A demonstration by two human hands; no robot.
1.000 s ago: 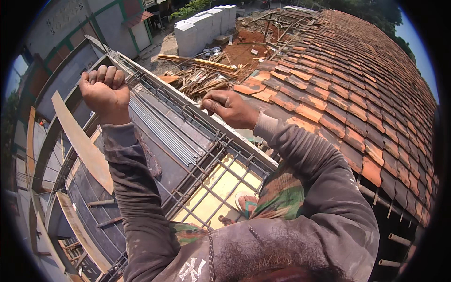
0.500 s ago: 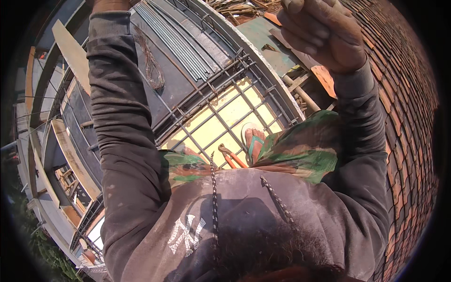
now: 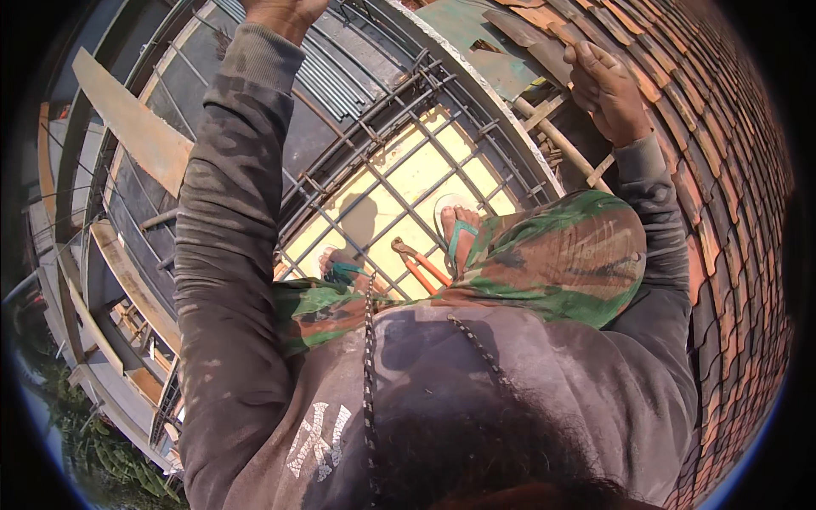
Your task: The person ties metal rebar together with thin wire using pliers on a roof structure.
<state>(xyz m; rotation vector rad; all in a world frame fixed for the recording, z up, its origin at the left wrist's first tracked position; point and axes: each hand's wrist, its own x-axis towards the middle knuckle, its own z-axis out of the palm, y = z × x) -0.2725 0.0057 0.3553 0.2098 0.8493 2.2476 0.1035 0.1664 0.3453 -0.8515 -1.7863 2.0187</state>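
My left hand (image 3: pixel 285 12) is at the top edge above the rebar; its fingers are cut off by the frame. Raised at the upper right, my right hand (image 3: pixel 605 92) has its fingers curled closed, near the roof tiles. Anything pinched in it is too small to make out. Between my feet lie pincers (image 3: pixel 416 263) with orange handles, on a rebar grid (image 3: pixel 382 177) over a yellow panel (image 3: pixel 348 217). Neither hand touches the pincers.
I squat with sandalled feet (image 3: pixel 459 229) on the grid. A clay-tile roof (image 3: pixel 731 255) rises at the right behind a concrete edge (image 3: pixel 476 81). Steel rods (image 3: pixel 327 81) lie on dark panels beyond. Boards (image 3: pixel 140 123) and curved formwork (image 3: pixel 136 280) stand at the left.
My left hand has come back and rightward into view. My right hand has moved lower and right, its fingers more tightly curled. The view has shifted, showing my other foot.
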